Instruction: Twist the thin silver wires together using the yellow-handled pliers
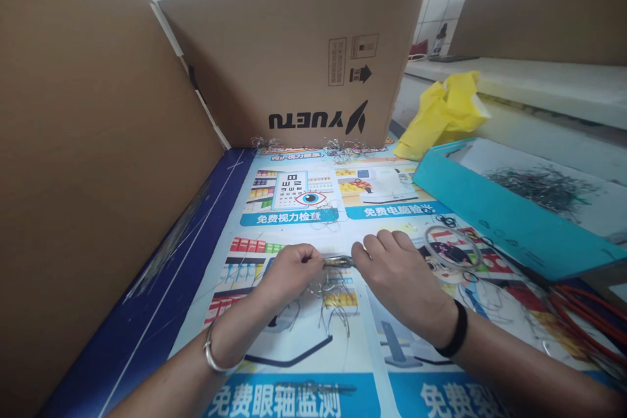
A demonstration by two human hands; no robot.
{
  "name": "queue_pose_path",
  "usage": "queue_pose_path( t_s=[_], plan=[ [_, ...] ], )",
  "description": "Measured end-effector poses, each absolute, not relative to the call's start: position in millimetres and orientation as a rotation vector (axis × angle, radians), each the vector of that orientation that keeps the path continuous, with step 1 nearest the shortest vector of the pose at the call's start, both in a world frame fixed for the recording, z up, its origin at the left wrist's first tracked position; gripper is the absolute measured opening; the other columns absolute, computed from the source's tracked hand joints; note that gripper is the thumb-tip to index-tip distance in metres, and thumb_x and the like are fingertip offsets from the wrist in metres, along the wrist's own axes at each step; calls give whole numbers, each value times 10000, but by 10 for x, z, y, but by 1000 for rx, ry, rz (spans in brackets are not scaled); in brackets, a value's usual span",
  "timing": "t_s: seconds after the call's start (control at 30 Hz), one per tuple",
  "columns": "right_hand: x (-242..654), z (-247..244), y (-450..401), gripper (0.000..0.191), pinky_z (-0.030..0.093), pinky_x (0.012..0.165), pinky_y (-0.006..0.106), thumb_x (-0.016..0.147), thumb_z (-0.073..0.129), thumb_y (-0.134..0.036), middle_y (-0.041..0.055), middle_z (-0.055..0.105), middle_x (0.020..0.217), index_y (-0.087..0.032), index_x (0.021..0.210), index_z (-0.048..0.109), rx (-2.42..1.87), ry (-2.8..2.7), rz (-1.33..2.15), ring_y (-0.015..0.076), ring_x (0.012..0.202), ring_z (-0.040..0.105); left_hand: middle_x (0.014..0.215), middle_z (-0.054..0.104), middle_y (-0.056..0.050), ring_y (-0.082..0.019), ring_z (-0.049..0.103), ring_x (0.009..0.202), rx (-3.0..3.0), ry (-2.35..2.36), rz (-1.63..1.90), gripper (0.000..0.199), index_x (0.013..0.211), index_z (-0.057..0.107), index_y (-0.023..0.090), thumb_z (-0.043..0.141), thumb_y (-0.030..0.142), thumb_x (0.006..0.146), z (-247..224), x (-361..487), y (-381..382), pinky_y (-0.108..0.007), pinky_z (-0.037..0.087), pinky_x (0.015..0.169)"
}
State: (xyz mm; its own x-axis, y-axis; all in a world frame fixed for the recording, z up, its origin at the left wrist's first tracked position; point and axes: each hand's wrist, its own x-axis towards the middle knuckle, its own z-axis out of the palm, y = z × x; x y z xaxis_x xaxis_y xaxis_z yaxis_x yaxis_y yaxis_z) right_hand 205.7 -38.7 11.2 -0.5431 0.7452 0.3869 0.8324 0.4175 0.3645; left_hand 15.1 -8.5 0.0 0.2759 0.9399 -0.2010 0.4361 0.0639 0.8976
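"What's the setting?"
"A cardboard panel (294,65) behind the poster-covered bench (191,274), a blue box (490,215) at the right."

"And the fingers?"
"The right hand (399,277) grips a slim metal tool (337,261), level between both hands; the left hand (294,271) pinches by its far end, on what I can't tell."

"Risk?"
"Loose wires (337,300) below might snag, should the grip slip."

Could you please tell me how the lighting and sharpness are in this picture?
In the head view, the left cardboard panel looks darker than the printed sheet; also in the head view, the dangling wires look soft and hard to separate, while the upside-down YUETU lettering is readable.
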Motion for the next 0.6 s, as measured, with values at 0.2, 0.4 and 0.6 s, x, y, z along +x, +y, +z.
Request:
queue_pose_path(
  t_s=[0.2,0.4,0.6],
  plan=[
    [2054,87,-367,81,220,655,356,789,505,-121,58,519,737,-177,790,564,-1426,-2496,-760,215,721,404,515,398,47,-87,352,498,1531,1339,635,151,556,445,168,464,249,682,-13,160,-73,-201,277,476],
    [2105,111,-328,47,211,662,351,805,529,-197,48,525,735,-198,768,557,-1481,-2474,-643,217,739,402,503,417,49,-83,360,474,1518,1385,641,148,550,448,168,489,254,662,21,160,-62,-204,291,472],
    [2124,126,-320,87,204,653,339,793,528,-169,43,522,704,-198,717,562,-1384,-2451,-613,195,713,386,515,405,50,-81,356,477,1532,1375,672,142,556,444,169,490,250,663,-14,128,-41,-202,298,472]
  ],
)
